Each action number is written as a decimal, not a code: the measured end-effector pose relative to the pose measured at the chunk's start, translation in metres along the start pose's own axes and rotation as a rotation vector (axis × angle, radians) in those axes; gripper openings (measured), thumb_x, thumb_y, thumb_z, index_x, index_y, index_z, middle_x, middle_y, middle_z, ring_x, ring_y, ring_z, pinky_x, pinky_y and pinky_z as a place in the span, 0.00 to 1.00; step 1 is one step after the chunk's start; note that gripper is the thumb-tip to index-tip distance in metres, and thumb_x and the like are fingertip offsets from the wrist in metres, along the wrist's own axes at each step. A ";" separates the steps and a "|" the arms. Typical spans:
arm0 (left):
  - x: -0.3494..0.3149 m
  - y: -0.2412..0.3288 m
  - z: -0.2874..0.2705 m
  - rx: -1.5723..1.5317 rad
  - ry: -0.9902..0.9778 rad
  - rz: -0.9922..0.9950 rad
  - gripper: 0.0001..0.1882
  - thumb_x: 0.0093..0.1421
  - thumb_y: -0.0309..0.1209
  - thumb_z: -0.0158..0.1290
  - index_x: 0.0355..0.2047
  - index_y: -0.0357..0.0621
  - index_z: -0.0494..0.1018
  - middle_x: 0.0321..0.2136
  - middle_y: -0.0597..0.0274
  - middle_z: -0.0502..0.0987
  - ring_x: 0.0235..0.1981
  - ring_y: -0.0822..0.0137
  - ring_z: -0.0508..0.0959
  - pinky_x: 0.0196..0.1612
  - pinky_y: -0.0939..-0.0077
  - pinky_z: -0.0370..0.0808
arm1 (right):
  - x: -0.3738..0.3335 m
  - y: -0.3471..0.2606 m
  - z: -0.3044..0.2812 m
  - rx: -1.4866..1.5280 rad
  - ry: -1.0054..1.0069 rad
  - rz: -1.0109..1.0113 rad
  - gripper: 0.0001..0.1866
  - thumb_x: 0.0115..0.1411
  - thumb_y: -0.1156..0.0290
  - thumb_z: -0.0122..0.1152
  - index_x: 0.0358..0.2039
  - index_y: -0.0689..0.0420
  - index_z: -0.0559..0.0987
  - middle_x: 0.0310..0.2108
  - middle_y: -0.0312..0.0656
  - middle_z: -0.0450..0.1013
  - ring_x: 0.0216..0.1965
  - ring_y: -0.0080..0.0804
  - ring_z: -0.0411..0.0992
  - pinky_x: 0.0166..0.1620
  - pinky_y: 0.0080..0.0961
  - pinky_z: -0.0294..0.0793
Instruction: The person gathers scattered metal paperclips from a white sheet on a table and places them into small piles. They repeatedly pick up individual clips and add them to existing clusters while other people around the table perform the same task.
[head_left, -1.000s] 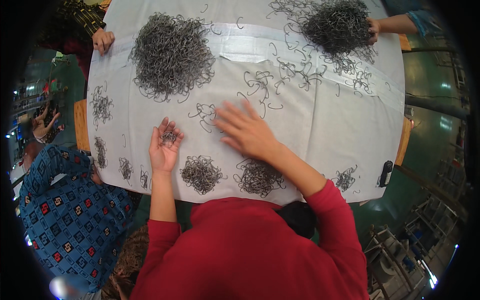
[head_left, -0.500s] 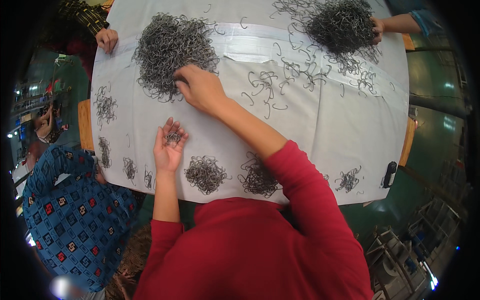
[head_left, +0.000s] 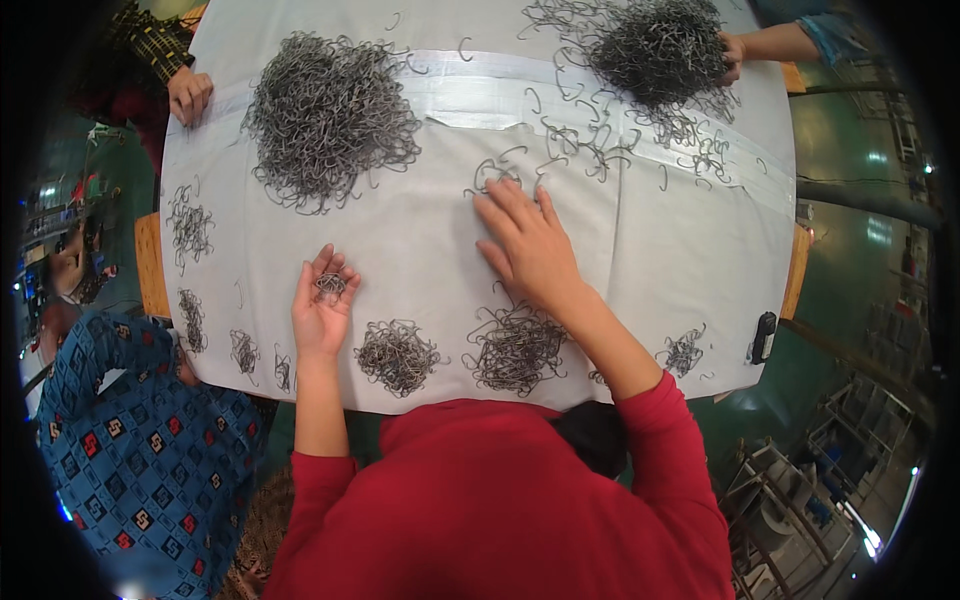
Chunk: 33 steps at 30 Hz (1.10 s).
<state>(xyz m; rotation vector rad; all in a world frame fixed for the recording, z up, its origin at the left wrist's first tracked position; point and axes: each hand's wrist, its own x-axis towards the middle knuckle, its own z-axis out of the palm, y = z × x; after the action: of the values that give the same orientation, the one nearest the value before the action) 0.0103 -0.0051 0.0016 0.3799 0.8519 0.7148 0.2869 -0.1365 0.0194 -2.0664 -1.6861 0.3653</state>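
Palm up, my left hand [head_left: 322,322] cradles a small bunch of curved metal wire hooks [head_left: 330,286] in its bent fingers. My right hand [head_left: 532,248] lies palm down with its fingers spread, fingertips at a few loose hooks [head_left: 492,174] in mid-table. Whether anything is under the right palm is hidden. Beyond my left hand rises a large heap of dark grey hooks [head_left: 325,120]. Close to my body sit two smaller hook piles, one left of centre [head_left: 398,357] and one near the middle [head_left: 518,348].
The table has a pale cloth cover [head_left: 420,250] with shiny tape [head_left: 480,90] across it. Another person's hand [head_left: 733,58] touches a second big heap [head_left: 660,55] at far right. A co-worker's hand [head_left: 189,95] rests at the left edge. A black object [head_left: 764,337] lies near right.
My right hand has left the large heap and moved right to the loose hooks, fingers spreading. My left hand still holds its bunch. The whole view has shifted slightly.
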 end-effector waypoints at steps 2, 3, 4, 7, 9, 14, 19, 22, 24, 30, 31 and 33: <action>0.001 0.000 0.010 0.024 0.044 -0.026 0.20 0.67 0.40 0.40 0.48 0.35 0.68 0.39 0.56 0.74 0.38 0.64 0.75 0.48 0.67 0.75 | -0.006 0.000 -0.009 -0.054 0.038 -0.052 0.27 0.57 0.61 0.56 0.56 0.54 0.65 0.60 0.48 0.57 0.63 0.46 0.52 0.63 0.52 0.47; 0.001 -0.003 0.020 0.031 0.069 -0.051 0.20 0.67 0.39 0.40 0.48 0.34 0.68 0.38 0.56 0.74 0.38 0.64 0.75 0.47 0.67 0.75 | -0.005 0.005 -0.011 -0.078 0.097 0.036 0.27 0.57 0.61 0.56 0.56 0.54 0.66 0.60 0.47 0.57 0.63 0.45 0.52 0.63 0.52 0.48; 0.002 -0.006 0.031 0.037 0.094 -0.076 0.20 0.66 0.39 0.41 0.47 0.34 0.68 0.37 0.56 0.75 0.37 0.64 0.75 0.47 0.67 0.75 | -0.003 0.013 -0.013 -0.102 0.156 0.125 0.26 0.57 0.61 0.56 0.56 0.53 0.66 0.60 0.46 0.57 0.63 0.44 0.52 0.63 0.52 0.48; 0.006 -0.020 0.061 -0.008 0.033 -0.160 0.18 0.66 0.38 0.41 0.46 0.34 0.69 0.35 0.57 0.75 0.36 0.64 0.76 0.46 0.67 0.75 | -0.005 0.027 -0.014 -0.105 0.111 0.195 0.26 0.57 0.61 0.56 0.56 0.53 0.66 0.60 0.45 0.57 0.63 0.43 0.53 0.62 0.52 0.49; 0.011 -0.031 0.076 -0.015 -0.023 -0.204 0.18 0.66 0.38 0.41 0.45 0.34 0.69 0.34 0.57 0.75 0.36 0.63 0.76 0.45 0.67 0.76 | -0.009 0.026 -0.017 0.004 -0.024 0.126 0.26 0.58 0.60 0.55 0.56 0.53 0.66 0.60 0.47 0.57 0.63 0.44 0.53 0.62 0.52 0.49; 0.028 -0.056 0.090 0.046 -0.031 -0.214 0.18 0.67 0.38 0.40 0.44 0.34 0.69 0.34 0.56 0.75 0.36 0.63 0.76 0.46 0.67 0.75 | -0.002 0.048 -0.030 -0.162 0.200 0.240 0.26 0.58 0.59 0.54 0.56 0.54 0.66 0.60 0.48 0.57 0.63 0.46 0.52 0.62 0.52 0.48; 0.031 -0.058 0.088 0.111 -0.052 -0.204 0.19 0.67 0.38 0.38 0.44 0.34 0.69 0.34 0.56 0.75 0.37 0.63 0.76 0.46 0.66 0.75 | -0.008 0.053 -0.043 -0.118 0.233 0.205 0.15 0.57 0.66 0.56 0.45 0.54 0.74 0.47 0.41 0.70 0.49 0.40 0.67 0.51 0.39 0.64; 0.030 -0.058 0.085 0.102 -0.062 -0.208 0.19 0.67 0.39 0.38 0.44 0.34 0.69 0.34 0.56 0.74 0.37 0.63 0.76 0.46 0.66 0.75 | 0.002 0.080 -0.058 0.001 0.318 0.276 0.08 0.54 0.72 0.58 0.36 0.52 0.77 0.34 0.36 0.74 0.33 0.36 0.72 0.37 0.30 0.71; 0.031 -0.057 0.088 0.110 -0.069 -0.213 0.19 0.67 0.39 0.38 0.45 0.33 0.69 0.34 0.56 0.74 0.37 0.63 0.76 0.46 0.67 0.75 | 0.014 0.108 -0.069 0.139 0.272 0.408 0.08 0.55 0.73 0.57 0.36 0.53 0.77 0.33 0.38 0.74 0.32 0.38 0.72 0.37 0.28 0.71; 0.029 -0.056 0.092 0.146 -0.073 -0.194 0.20 0.68 0.38 0.37 0.46 0.33 0.68 0.35 0.55 0.74 0.37 0.63 0.76 0.46 0.67 0.75 | 0.033 0.122 -0.071 -0.190 -0.027 0.310 0.06 0.55 0.67 0.57 0.31 0.55 0.76 0.30 0.41 0.73 0.32 0.40 0.72 0.36 0.34 0.70; 0.029 -0.056 0.091 0.140 -0.081 -0.194 0.20 0.68 0.38 0.37 0.46 0.33 0.68 0.35 0.55 0.74 0.37 0.63 0.76 0.46 0.67 0.75 | 0.032 0.121 -0.072 -0.179 -0.060 0.328 0.06 0.55 0.68 0.57 0.30 0.56 0.76 0.30 0.42 0.73 0.33 0.40 0.72 0.36 0.34 0.70; 0.030 -0.056 0.091 0.131 -0.088 -0.197 0.20 0.68 0.38 0.37 0.46 0.33 0.68 0.35 0.55 0.74 0.37 0.63 0.76 0.46 0.66 0.75 | 0.033 0.117 -0.076 -0.158 -0.122 0.360 0.07 0.54 0.68 0.55 0.29 0.57 0.75 0.29 0.44 0.73 0.33 0.42 0.72 0.37 0.35 0.70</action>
<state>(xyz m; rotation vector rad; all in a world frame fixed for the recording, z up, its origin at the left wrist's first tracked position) 0.1186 -0.0265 0.0091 0.4347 0.8414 0.4583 0.4301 -0.1352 0.0301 -2.5178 -1.4432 0.4933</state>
